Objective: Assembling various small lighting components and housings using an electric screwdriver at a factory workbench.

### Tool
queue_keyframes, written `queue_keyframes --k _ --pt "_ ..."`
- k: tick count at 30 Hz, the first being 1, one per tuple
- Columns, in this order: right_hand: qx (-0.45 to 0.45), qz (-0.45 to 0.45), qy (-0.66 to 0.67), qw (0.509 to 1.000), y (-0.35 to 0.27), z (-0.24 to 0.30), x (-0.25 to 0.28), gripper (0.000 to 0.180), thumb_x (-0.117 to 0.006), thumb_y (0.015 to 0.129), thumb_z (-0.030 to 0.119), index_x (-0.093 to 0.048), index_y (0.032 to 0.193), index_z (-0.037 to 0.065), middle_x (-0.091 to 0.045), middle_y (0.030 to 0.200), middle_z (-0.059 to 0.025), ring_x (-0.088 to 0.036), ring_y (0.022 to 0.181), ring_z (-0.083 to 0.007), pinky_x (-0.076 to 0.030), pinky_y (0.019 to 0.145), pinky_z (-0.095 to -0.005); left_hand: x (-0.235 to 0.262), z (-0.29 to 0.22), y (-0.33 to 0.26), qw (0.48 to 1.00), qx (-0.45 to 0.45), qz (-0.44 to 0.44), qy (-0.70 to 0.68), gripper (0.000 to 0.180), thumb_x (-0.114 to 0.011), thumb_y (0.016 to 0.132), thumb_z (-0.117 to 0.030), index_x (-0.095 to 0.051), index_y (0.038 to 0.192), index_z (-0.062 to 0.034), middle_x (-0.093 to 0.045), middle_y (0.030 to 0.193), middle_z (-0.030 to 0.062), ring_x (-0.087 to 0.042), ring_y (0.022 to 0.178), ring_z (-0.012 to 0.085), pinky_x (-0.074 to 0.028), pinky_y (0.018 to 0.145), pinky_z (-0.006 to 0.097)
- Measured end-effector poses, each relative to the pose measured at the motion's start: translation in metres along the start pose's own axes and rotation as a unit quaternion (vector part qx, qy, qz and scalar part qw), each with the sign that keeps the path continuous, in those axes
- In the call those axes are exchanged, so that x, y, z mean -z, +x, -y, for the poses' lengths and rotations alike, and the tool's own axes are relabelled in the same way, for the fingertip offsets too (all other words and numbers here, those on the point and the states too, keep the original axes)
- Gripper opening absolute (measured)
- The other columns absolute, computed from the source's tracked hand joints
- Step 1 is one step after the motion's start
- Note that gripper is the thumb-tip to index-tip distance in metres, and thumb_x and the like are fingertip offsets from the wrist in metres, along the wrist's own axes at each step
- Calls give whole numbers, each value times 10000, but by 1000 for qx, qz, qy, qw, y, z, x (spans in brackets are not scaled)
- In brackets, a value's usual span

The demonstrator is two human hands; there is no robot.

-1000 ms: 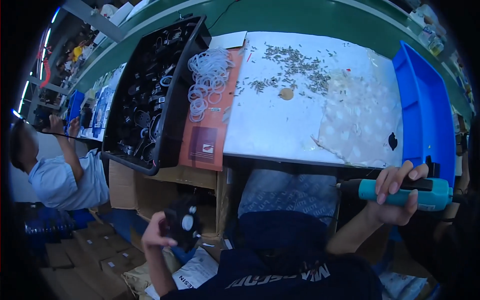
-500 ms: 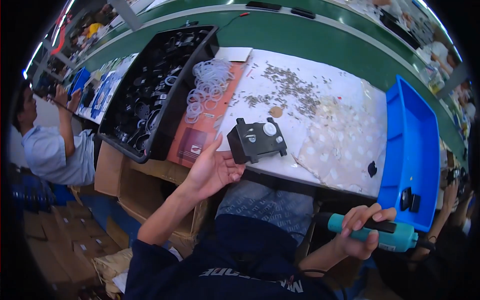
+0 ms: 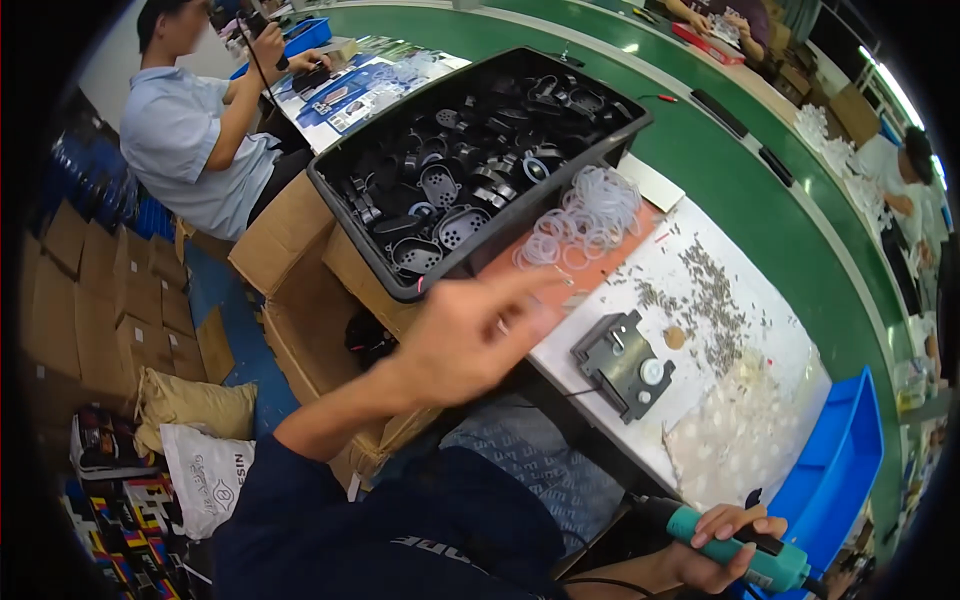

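My right hand (image 3: pixel 722 548) is wrapped round a teal electric screwdriver (image 3: pixel 780 568) at the lower right, its dark nose pointing left. In front of the table's near edge, my left hand (image 3: pixel 480 335) is raised between the black bin and the black fixture. Motion smears its fingers, so whether anything is in them does not show. The black block-shaped fixture (image 3: pixel 612 350) with a round white knob sits on the white work surface, apart from both hands. Clear plastic rings (image 3: pixel 590 215) lie heaped on an orange sheet beyond my left hand.
A black bin (image 3: pixel 470 245) full of dark parts with perforated plates stands at the left. Many small metal pins (image 3: pixel 710 300) lie scattered on the white surface. A blue tray (image 3: pixel 835 450) is at the right. One co-worker (image 3: pixel 190 130) sits at the far left.
My view has swung left. My left hand has left the fixture's side and moved toward the bin and the rings. My right hand still holds the electric screwdriver.
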State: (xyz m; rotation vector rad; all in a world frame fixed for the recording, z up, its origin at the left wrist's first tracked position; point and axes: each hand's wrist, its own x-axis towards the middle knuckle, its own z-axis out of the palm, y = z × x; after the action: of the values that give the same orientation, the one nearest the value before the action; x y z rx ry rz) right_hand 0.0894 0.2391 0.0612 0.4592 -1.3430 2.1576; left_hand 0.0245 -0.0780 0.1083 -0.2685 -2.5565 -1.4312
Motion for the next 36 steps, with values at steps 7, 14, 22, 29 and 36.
queue_keyframes --k 7,14,22,29,36 --pt "-9 -9 10 1000 11 -11 -13 232 -525 902 167 -395 1031 24 -476 722 -91 -445 421 -136 -386 424 -229 100 72 75 954 12 -140 265 257 -647 814 -141 -649 1044 -27 -619 919 140 -618 871 262 -499 776 352" --pt "-18 -24 -14 999 6 -12 -11 246 -535 891 173 -393 1027 23 -486 731 -100 -463 428 -138 -388 420 -233 82 56 100 971 -46 -99 214 191 -650 807 -111 -668 975 -21 -647 840 117 -630 768 230 -499 721 328" --pt "-17 -24 -14 999 -1 -13 1 260 -541 889 189 -395 1032 29 -491 730 -100 -471 429 -144 -388 425 -232 79 56 134 966 -129 78 209 316 -724 707 -50 -699 1016 -115 -642 928 50 -593 844 215 -486 770 302" --pt "-25 -30 -23 999 -6 -5 7 268 -550 886 195 -394 1036 37 -503 730 -102 -482 439 -147 -409 456 -251 69 66 154 931 -255 109 236 162 -713 705 -14 -721 864 -38 -662 941 78 -629 868 234 -496 780 317" --pt "-44 -36 -26 998 -10 0 3 308 -587 857 215 -386 1014 43 -500 720 -99 -478 430 -149 -406 437 -245 65 67 153 946 -183 156 215 216 -702 699 15 -704 915 1 -686 981 112 -652 900 239 -505 821 311"
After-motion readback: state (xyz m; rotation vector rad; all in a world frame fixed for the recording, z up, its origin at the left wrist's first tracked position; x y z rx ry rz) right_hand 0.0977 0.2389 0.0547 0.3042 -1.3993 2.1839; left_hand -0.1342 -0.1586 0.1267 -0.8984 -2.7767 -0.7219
